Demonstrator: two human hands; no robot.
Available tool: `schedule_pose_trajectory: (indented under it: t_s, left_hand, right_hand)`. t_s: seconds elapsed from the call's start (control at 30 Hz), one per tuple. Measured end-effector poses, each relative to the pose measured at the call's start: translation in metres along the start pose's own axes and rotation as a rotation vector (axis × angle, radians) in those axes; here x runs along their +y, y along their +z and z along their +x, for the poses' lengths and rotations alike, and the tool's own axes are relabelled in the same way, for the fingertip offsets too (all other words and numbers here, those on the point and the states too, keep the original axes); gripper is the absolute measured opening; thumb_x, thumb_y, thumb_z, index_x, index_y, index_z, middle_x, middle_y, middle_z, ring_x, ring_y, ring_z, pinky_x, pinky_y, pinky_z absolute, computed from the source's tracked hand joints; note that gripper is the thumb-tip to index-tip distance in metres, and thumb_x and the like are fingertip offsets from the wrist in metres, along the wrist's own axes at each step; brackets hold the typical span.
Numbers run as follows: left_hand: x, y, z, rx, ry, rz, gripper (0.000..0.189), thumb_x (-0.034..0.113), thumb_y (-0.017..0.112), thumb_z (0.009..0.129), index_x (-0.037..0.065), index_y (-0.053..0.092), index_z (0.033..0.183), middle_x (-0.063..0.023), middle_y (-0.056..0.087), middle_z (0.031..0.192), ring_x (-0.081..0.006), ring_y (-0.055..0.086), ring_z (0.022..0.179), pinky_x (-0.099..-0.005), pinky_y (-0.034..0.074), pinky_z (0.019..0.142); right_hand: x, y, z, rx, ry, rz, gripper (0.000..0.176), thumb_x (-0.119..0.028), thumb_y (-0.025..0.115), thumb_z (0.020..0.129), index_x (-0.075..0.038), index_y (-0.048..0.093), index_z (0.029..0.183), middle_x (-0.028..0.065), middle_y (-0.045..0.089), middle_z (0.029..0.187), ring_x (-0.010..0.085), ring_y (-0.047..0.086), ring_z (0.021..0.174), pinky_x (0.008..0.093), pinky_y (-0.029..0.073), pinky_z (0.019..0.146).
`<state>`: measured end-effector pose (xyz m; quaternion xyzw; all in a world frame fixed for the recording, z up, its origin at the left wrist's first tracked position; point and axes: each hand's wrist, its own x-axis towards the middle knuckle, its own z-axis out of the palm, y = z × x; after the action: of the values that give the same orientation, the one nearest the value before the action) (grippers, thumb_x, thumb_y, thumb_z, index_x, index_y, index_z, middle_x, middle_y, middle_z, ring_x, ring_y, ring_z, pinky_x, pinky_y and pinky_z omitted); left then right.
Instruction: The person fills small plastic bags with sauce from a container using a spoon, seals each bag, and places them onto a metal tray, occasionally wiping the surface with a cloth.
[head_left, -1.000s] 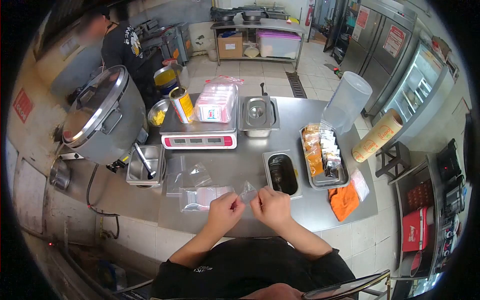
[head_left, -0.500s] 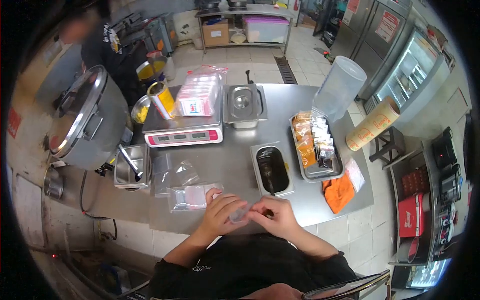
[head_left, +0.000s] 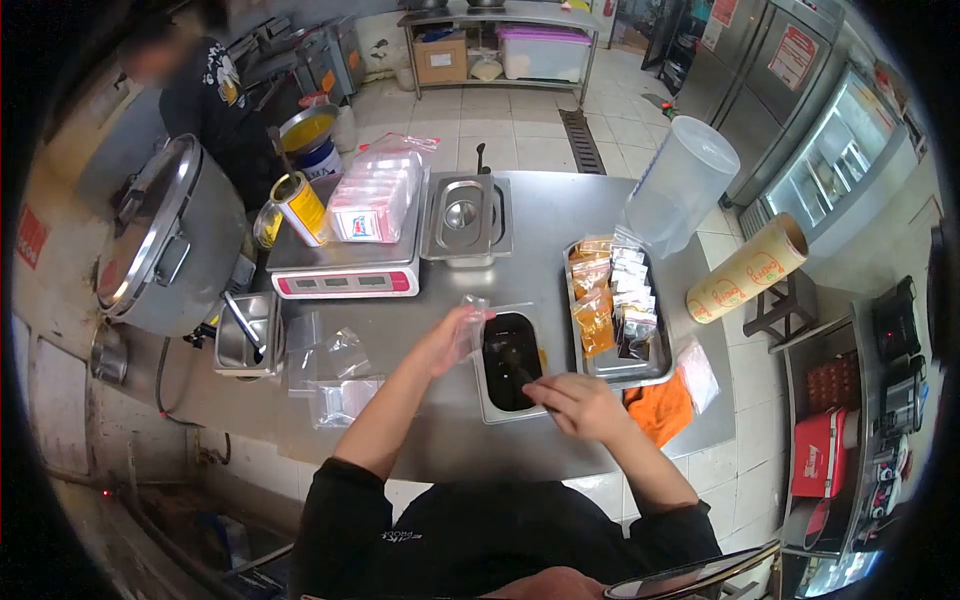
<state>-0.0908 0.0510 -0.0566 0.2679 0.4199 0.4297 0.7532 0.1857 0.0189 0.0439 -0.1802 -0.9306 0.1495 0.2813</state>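
A small clear plastic bag (head_left: pixel 474 312) is pinched in my left hand (head_left: pixel 446 342), held upright beside the left rim of a steel container (head_left: pixel 484 392). Dark liquid (head_left: pixel 508 345) fills part of that container. My right hand (head_left: pixel 582 404) is closed around the handle of a spoon (head_left: pixel 524 378) that dips into the liquid; its bowl is hard to make out. To the right, a steel tray (head_left: pixel 628 378) carries filled sachets, orange-brown ones (head_left: pixel 595 318) on the left and dark ones (head_left: pixel 636 335) on the right.
Empty clear bags (head_left: pixel 345 400) lie on the left of the steel table (head_left: pixel 440 440). Behind stand a scale (head_left: pixel 345 283) with packed bags (head_left: pixel 370 205) and a can (head_left: pixel 300 208), plus a lidded steel pan (head_left: pixel 462 215). An orange cloth (head_left: pixel 660 408) lies right. Another person (head_left: pixel 205 100) stands far left.
My hands have moved apart and forward from the table's front edge. The left has carried the plastic bag up beside the container; the right has taken hold of the spoon.
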Motion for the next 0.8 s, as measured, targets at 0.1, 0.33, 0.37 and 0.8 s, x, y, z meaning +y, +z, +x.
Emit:
schedule_pose_trajectory:
  t_s: [0.1,0.33,0.37,0.8]
  left_hand:
    - [0.007,0.025,-0.004,0.094,-0.065,-0.071,0.049,0.048,0.049,0.090,0.013,0.055,0.124,-0.0007,0.051,0.131,-0.0178,0.044,0.120,-0.0389,0.035,0.100]
    - [-0.004,0.049,-0.028,0.166,0.132,-0.079,0.053,0.042,0.043,0.094,0.001,0.052,0.126,-0.0104,0.055,0.124,-0.0223,0.051,0.114,-0.0385,0.034,0.103]
    - [-0.001,0.057,-0.032,0.184,0.166,-0.055,0.052,0.041,0.043,0.094,0.000,0.052,0.126,-0.0110,0.055,0.123,-0.0221,0.051,0.113,-0.0381,0.035,0.102]
    - [0.015,0.036,-0.012,0.168,-0.016,-0.114,0.059,0.055,0.046,0.087,0.013,0.051,0.129,-0.0006,0.051,0.134,-0.0238,0.039,0.126,-0.0499,0.023,0.107]
  right_hand:
    - [0.026,0.011,-0.014,0.051,-0.005,0.024,0.035,-0.006,0.063,0.072,-0.008,0.061,0.107,0.0079,0.062,0.098,0.0249,0.064,0.081,0.0332,0.053,0.069]
    - [0.013,0.023,-0.072,0.213,0.243,0.371,0.022,0.001,0.064,0.080,-0.003,0.060,0.102,0.0118,0.065,0.091,0.0228,0.065,0.070,0.0298,0.052,0.064]
    - [0.011,0.028,-0.080,0.216,0.246,0.372,0.022,0.001,0.064,0.080,-0.003,0.060,0.102,0.0118,0.065,0.091,0.0228,0.065,0.070,0.0298,0.052,0.064]
    - [0.048,0.049,-0.089,0.978,1.037,1.184,0.014,-0.005,0.052,0.092,-0.004,0.053,0.106,0.0107,0.063,0.082,0.0195,0.062,0.059,0.0301,0.052,0.056]
